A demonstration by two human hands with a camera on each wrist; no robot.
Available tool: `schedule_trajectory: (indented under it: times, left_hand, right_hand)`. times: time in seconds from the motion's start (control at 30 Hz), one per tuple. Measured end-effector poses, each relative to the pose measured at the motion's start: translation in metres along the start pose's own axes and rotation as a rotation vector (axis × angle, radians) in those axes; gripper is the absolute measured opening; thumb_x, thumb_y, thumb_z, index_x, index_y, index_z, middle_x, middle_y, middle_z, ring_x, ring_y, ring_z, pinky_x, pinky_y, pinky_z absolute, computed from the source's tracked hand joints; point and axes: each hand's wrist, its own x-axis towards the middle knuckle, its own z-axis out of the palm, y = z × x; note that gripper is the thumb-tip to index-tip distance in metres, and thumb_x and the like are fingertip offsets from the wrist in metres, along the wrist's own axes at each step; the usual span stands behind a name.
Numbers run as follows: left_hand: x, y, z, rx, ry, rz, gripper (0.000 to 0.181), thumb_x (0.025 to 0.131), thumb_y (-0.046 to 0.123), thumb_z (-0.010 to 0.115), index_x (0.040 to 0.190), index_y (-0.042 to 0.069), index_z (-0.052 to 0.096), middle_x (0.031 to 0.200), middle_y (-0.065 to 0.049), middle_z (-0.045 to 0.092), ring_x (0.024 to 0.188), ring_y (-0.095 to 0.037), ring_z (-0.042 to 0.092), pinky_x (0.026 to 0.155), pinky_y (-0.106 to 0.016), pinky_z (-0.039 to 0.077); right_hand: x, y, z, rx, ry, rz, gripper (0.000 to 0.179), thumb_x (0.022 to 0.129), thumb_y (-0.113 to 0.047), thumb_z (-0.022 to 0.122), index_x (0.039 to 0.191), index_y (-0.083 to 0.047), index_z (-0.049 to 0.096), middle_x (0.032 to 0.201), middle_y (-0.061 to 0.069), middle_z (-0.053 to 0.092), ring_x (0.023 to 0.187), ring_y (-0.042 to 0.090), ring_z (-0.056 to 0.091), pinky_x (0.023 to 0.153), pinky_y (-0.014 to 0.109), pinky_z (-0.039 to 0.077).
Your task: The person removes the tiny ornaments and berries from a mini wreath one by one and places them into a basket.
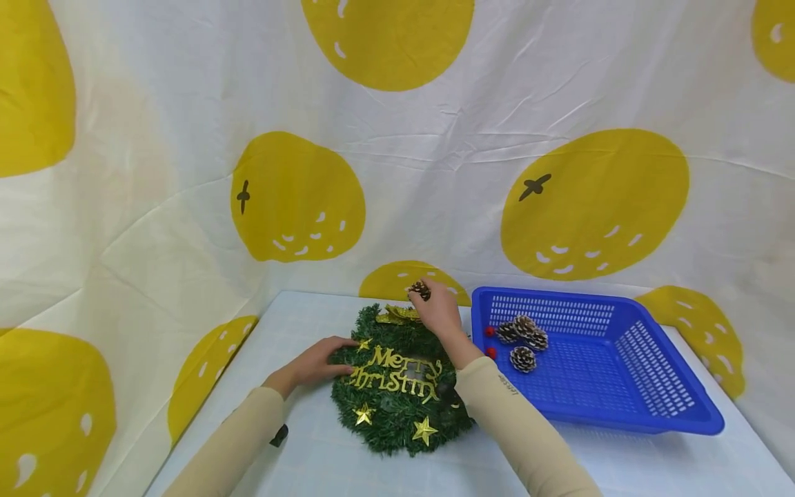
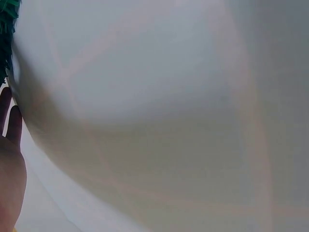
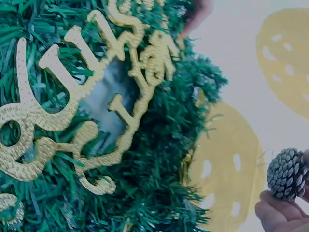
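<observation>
A green tinsel wreath lies on the table, with gold "Merry Christmas" lettering across its middle. Gold stars and a gold bow decorate it. My left hand rests its spread fingers on the wreath's left side; the left wrist view catches only part of that hand. Above the wreath's upper right, my right hand pinches a pinecone between thumb and fingers. The pinecone shows white-tipped scales in the right wrist view, held apart from the greenery.
A blue plastic basket stands to the right of the wreath, holding several pinecones and red berries. A small black object lies by the left forearm. A white curtain with yellow fruit prints hangs behind the table.
</observation>
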Motion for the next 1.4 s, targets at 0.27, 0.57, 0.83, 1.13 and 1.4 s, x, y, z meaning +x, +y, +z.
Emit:
schedule_trajectory:
  times: [0.27,0.57,0.83,1.13,1.4]
  left_hand:
    - [0.0,0.001,-0.002,-0.003,0.001,0.005,0.061,0.093,0.044,0.065,0.141,0.011,0.051,0.141,-0.014,0.051,0.132,-0.035,0.044,0.11,-0.054,0.033]
    - [0.001,0.0,-0.001,-0.009,-0.006,0.008,0.061,0.093,0.045,0.065,0.141,0.012,0.051,0.141,-0.014,0.051,0.132,-0.036,0.044,0.109,-0.055,0.034]
    - [0.0,0.003,-0.002,-0.016,-0.009,0.007,0.06,0.093,0.043,0.066,0.141,0.011,0.051,0.141,-0.014,0.051,0.132,-0.036,0.043,0.11,-0.054,0.033]
    - [0.0,0.003,-0.002,-0.008,-0.014,-0.002,0.061,0.093,0.045,0.065,0.142,0.012,0.051,0.141,-0.013,0.05,0.133,-0.035,0.043,0.11,-0.054,0.034]
    - [0.0,0.003,-0.003,-0.008,-0.008,-0.004,0.061,0.093,0.046,0.064,0.142,0.012,0.05,0.142,-0.013,0.05,0.133,-0.035,0.043,0.109,-0.054,0.034]
  right_hand:
    - [0.005,-0.006,-0.024,0.053,0.015,0.006,0.047,0.096,-0.031,0.062,0.137,-0.007,0.057,0.127,0.014,0.062,0.108,0.03,0.062,0.087,0.046,0.053]
    - [0.007,-0.007,-0.047,0.055,0.062,0.033,0.048,0.096,-0.033,0.063,0.137,-0.008,0.057,0.125,0.014,0.063,0.11,0.03,0.06,0.086,0.046,0.053]
    - [0.005,-0.002,-0.061,0.056,0.064,0.079,0.05,0.096,-0.035,0.062,0.14,-0.011,0.054,0.13,0.013,0.061,0.115,0.032,0.059,0.089,0.048,0.053]
    - [0.008,0.005,-0.075,0.03,0.099,0.088,0.052,0.096,-0.036,0.062,0.14,-0.008,0.055,0.128,0.016,0.062,0.113,0.034,0.06,0.088,0.048,0.053]
    - [0.009,0.016,-0.095,-0.031,0.137,0.122,0.053,0.096,-0.037,0.062,0.138,-0.006,0.056,0.124,0.018,0.064,0.112,0.035,0.06,0.091,0.051,0.05]
